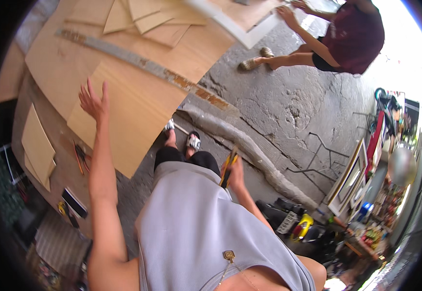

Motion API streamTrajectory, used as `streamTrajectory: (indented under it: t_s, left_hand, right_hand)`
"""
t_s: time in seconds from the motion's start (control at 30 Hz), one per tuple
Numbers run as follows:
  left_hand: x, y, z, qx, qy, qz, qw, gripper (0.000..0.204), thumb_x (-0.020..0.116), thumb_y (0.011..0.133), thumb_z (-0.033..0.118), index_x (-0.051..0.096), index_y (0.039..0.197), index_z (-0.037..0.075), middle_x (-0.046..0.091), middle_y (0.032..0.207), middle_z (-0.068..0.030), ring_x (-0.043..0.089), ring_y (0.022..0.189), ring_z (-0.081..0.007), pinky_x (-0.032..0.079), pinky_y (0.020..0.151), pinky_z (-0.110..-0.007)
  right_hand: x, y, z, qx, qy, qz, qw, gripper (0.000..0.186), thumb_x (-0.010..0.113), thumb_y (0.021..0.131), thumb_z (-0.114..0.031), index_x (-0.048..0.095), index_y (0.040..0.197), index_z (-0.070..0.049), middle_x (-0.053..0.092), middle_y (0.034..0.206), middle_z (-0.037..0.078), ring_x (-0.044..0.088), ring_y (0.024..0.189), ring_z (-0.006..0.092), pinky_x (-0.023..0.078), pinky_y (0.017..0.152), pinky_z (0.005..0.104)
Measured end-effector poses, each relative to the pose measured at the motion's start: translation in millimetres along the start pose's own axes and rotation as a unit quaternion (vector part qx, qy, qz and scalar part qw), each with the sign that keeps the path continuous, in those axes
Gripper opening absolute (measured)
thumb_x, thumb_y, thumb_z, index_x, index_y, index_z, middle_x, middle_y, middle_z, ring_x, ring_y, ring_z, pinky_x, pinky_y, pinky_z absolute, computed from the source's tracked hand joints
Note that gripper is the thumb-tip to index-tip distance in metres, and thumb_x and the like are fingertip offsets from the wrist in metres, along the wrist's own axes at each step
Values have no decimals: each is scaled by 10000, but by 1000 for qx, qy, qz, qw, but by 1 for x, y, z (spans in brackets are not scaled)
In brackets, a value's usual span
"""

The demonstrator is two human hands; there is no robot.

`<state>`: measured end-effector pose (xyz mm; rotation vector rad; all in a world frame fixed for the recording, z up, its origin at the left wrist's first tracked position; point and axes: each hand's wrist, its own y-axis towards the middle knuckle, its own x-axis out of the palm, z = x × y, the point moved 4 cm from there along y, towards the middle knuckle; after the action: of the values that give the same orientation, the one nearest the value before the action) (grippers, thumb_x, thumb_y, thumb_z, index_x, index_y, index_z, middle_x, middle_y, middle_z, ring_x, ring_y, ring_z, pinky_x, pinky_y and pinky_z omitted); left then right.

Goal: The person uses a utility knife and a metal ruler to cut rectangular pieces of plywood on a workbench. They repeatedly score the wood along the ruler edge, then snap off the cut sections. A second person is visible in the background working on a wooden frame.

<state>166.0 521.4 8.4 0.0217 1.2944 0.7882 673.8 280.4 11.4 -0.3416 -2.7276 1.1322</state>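
My left hand (94,103) is open, fingers spread, above a thin plywood sheet (128,128) on the work table. I cannot tell whether it touches the sheet. Beyond it, a long rust-stained metal straightedge (119,58) lies slantwise across the plywood. Low beside my body, my right hand (236,173) is closed around a yellow and black utility knife (229,167). Its tip points away from me.
Several loose plywood pieces (160,17) lie at the far side. Pliers (81,157), a phone (74,202) and narrow offcuts (37,145) rest at left. A co-worker in a maroon shirt (354,39) holds a white frame (257,31). Bent metal rods (317,155) lie on the concrete floor.
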Motion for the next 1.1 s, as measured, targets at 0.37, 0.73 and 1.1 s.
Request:
streamTrajectory:
  t_s: [0.37,0.73,1.1]
  left_hand:
    - [-111,-236,173,217,-340,-242,882,688,701,853,400,476,1356,-12,488,1378,-220,426,1290,-425,304,1081,-518]
    - [-74,-324,91,26,-248,-637,729,424,760,808,369,720,1104,68,711,1084,-158,679,1015,-287,513,906,-349]
    - [-108,-313,100,144,-305,-414,846,180,766,784,201,702,823,37,674,777,-121,649,741,-303,513,691,-384]
  right_hand:
    - [-50,-14,-51,-140,195,23,971,460,520,847,-51,415,1295,-41,577,885,83,588,669,165,495,573,304]
    - [-57,-61,-117,-275,167,-47,946,256,512,1018,-230,455,1163,-27,588,830,57,575,622,131,480,561,267]
    - [-19,-60,-146,-292,124,-84,945,228,484,1035,-266,474,1073,-41,565,732,41,531,494,111,411,436,239]
